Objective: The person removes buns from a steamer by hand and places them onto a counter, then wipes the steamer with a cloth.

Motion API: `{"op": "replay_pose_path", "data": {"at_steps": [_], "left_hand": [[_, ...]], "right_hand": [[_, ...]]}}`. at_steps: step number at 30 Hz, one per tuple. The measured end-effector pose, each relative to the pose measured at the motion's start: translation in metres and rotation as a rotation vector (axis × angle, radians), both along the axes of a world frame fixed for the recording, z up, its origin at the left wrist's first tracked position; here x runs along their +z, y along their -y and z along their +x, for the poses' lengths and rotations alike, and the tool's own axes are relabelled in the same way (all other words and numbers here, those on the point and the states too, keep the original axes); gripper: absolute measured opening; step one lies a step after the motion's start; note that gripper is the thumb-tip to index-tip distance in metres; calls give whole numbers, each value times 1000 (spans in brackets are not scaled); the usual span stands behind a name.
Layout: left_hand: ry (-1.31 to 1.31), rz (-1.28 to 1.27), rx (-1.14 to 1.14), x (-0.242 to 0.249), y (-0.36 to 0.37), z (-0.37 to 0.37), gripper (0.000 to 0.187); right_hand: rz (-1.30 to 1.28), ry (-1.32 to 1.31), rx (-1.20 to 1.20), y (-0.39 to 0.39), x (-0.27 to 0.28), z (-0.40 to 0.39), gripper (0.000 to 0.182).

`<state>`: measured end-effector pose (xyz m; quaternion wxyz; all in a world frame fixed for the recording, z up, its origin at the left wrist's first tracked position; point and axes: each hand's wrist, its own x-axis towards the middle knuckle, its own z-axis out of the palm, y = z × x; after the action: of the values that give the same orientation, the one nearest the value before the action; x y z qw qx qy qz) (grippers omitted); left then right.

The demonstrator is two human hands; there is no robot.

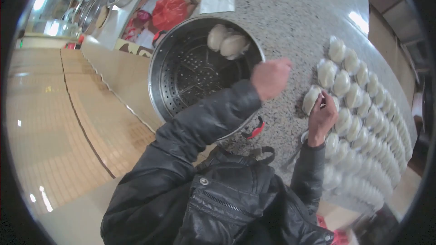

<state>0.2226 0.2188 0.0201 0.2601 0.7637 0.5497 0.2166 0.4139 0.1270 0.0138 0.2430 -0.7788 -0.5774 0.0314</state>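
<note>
Rows of pale, rounded pieces [353, 95], which look wrapped in clear film, lie on the speckled stone counter [290, 31]. At the near left edge of these rows, my right hand [322, 118] has its thumb and fingers pinched at the side of one pale piece [311, 100]. My left hand [271, 78] is over the right rim of a large metal pot [153, 81] with a perforated bottom; its fingers are blurred and any held thing is hidden. A few pale pieces [233, 45] rest inside the pot, against its far wall.
A white sheet [217, 2] lies on the counter beyond the pot. The pot has a red-and-black handle [255, 129] on its near right side. A red plastic bag [170, 13] is behind the pot at the left. Metal bowls [93, 13] stand at the upper left.
</note>
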Motion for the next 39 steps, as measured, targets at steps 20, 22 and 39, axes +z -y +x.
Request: {"op": "replay_pose_path", "data": {"at_steps": [20,22,39], "left_hand": [[-184,-410,464,-68,-80,-269,25],[-168,-330,477,-81,-81,-270,21],[-38,-731,676,-48,22,-313,22]], "right_hand": [[-182,-197,405,-30,38,-175,14],[-161,-182,420,-34,35,-178,15],[-442,-352,664,-109,-18,-307,24]]}}
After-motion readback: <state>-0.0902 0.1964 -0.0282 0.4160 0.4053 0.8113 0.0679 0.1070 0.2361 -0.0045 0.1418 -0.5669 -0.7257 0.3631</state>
